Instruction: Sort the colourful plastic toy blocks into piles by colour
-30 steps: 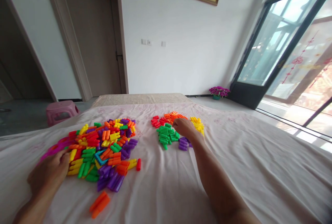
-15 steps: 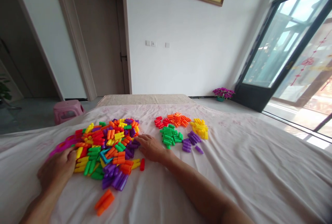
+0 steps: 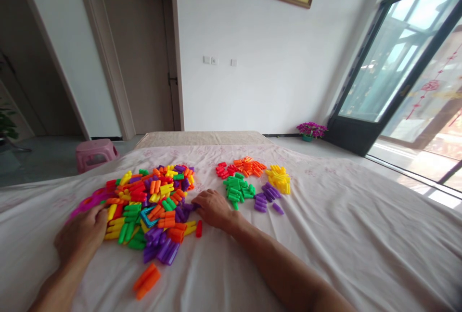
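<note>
A heap of mixed plastic building blocks [image 3: 155,201] in red, orange, yellow, green and purple lies on the sheet, each block made of joined tubes. At its right edge my right hand [image 3: 212,208] is closed, fingertips pinching a purple block [image 3: 189,207]. My left hand [image 3: 82,235] rests curled against the heap's left side, beside yellow blocks [image 3: 114,227]; whatever its fingers may hold is hidden. A magenta piece [image 3: 86,202] sticks out behind the left hand. One orange block [image 3: 147,280] lies apart in front.
Right of the heap are single-colour groups: red blocks [image 3: 224,171], orange blocks [image 3: 249,166], green blocks [image 3: 238,190], yellow blocks [image 3: 278,178] and purple blocks [image 3: 266,197]. All lie on a wrinkled pale sheet [image 3: 342,235]. A pink stool [image 3: 96,154] stands beyond, at the left.
My right hand has shifted slightly right, away from the heap, with the purple block at its fingertips. The left hand stays in nearly the same place.
</note>
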A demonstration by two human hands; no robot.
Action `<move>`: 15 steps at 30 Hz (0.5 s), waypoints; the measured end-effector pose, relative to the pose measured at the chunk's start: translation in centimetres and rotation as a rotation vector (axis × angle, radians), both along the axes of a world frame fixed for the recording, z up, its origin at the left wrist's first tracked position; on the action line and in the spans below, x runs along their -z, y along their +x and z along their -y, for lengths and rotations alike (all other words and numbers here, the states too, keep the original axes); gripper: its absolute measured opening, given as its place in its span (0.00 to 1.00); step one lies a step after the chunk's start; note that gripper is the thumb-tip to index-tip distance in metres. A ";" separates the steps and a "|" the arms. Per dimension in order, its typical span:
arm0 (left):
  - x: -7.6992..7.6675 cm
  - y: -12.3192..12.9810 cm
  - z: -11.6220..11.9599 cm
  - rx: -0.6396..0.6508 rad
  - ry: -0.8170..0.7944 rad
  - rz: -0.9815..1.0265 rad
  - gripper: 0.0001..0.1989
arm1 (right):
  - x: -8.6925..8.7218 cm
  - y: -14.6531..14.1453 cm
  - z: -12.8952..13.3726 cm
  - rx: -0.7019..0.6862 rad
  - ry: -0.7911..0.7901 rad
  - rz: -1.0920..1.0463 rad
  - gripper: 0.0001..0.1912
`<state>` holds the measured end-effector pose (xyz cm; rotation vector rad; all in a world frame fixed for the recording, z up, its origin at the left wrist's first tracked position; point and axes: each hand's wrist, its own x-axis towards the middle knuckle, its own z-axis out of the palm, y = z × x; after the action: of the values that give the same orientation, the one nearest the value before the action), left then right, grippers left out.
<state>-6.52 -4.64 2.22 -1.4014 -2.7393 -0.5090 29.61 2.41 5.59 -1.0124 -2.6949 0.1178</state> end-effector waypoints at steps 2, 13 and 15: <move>-0.1 0.1 0.1 -0.004 -0.002 0.001 0.34 | -0.6 0.2 0.0 0.027 -0.008 0.048 0.15; 0.6 -0.8 -0.3 0.004 -0.021 0.036 0.35 | -9.5 8.9 -1.7 0.462 -0.082 0.220 0.14; 0.8 -0.9 -0.4 0.024 0.011 0.034 0.36 | -9.9 11.3 -2.4 0.543 -0.119 0.260 0.14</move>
<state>-7.44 -4.29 1.38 -1.4381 -2.7447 -0.5528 40.89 4.80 15.47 -1.8685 -2.5369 0.0427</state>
